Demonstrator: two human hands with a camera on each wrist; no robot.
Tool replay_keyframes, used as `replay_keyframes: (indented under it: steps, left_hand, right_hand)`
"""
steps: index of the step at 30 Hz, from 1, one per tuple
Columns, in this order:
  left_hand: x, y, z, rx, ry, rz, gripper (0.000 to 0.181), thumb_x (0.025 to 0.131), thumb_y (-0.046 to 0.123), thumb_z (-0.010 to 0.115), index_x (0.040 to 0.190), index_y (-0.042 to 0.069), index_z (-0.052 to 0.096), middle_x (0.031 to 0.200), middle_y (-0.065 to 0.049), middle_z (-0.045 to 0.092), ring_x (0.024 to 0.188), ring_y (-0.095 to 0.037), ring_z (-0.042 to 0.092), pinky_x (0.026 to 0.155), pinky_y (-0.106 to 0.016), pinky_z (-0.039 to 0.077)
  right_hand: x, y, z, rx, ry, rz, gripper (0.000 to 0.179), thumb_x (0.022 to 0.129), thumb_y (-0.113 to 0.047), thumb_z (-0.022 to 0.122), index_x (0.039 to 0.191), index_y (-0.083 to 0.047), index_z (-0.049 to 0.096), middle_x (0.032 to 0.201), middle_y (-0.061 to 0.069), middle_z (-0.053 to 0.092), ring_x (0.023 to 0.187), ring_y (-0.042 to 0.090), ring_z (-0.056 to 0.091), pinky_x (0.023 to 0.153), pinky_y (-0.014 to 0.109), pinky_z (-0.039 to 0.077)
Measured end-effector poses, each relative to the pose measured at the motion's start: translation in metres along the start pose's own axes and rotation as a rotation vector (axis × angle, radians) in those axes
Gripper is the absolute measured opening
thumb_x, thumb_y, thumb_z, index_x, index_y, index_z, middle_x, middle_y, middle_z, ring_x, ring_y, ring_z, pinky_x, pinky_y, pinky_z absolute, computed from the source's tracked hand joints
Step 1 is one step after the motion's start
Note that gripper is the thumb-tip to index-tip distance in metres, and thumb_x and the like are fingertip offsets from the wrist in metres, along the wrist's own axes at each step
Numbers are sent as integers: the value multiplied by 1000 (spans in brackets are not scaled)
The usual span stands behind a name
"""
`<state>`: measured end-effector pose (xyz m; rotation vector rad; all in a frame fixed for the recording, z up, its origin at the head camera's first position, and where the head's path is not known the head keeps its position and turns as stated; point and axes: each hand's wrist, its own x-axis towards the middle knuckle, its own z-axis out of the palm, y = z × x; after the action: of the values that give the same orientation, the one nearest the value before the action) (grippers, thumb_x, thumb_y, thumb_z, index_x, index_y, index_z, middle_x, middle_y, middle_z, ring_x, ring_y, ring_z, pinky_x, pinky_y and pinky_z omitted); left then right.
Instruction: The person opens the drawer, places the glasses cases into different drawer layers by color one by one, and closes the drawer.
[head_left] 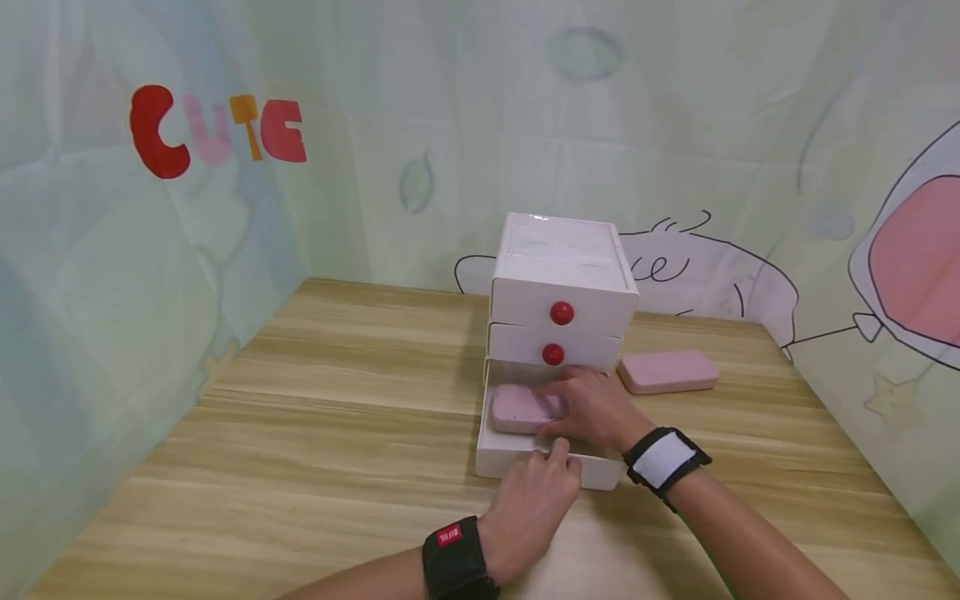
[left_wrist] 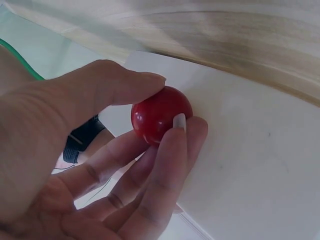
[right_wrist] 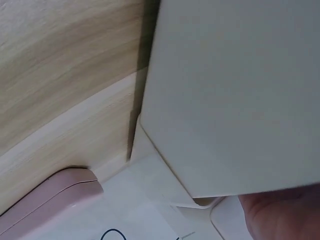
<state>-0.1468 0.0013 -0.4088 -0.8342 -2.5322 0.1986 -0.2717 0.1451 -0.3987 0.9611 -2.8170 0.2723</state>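
Observation:
In the head view, a white drawer unit (head_left: pixel 566 250) stands on the table with its bottom drawer (head_left: pixel 498 460) pulled out. My left hand (head_left: pixel 531 508) is at the front of that drawer. Thumb and fingertips pinch its round red knob (left_wrist: pixel 161 114) in the left wrist view. Inside the drawer lies a pink case (head_left: pixel 517 408) with rounded corners. My right hand (head_left: pixel 596 408) reaches in and grips the case's right end, thumb at the near side and fingers at the far side. In the right wrist view the drawer front hides most of the right hand (right_wrist: pixel 285 212).
A second pink case (head_left: pixel 670 372) lies on the wooden table (head_left: pixel 360 400) to the right of the unit. Two upper drawers with red knobs (head_left: pixel 562 313) are closed above the pulled-out one. Printed cloth (head_left: pixel 390 125) walls surround the table.

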Motion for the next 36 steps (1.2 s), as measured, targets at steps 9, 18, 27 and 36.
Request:
replay_keyframes:
  steps: [9,18,27,36]
  left_hand:
    - [1,0,1,0,10,-2,23,79,18,83,99,16,72,92,2,57,66,-9,63,53,-20,51]
    - [0,-1,3,10,47,1,17,80,16,81,93,16,71,88,1,56,64,-9,61,52,-21,51]
    - [0,0,2,-3,31,2,19,78,15,82,94,15,72,87,2,56,65,-9,62,52,-21,50]
    - [0,0,4,12,60,-6,18,78,15,81,95,16,72,87,1,57,68,-10,63,54,-21,52]
  right_hand:
    - [2,5,6,-38,28,-22,60,69,-45,93,119,-18,77,108,5,73,92,19,63,85,40,53]
    - [-5,10,2,-16,19,-32,56,71,-38,94,122,-21,76,114,3,72,98,19,64,91,39,56]
    - [-4,12,6,-20,47,-47,43,74,-34,92,112,-18,80,111,4,73,95,18,66,90,38,59]
    - [1,15,10,-73,146,-101,32,76,-24,91,105,-13,82,102,5,77,92,20,71,85,37,60]
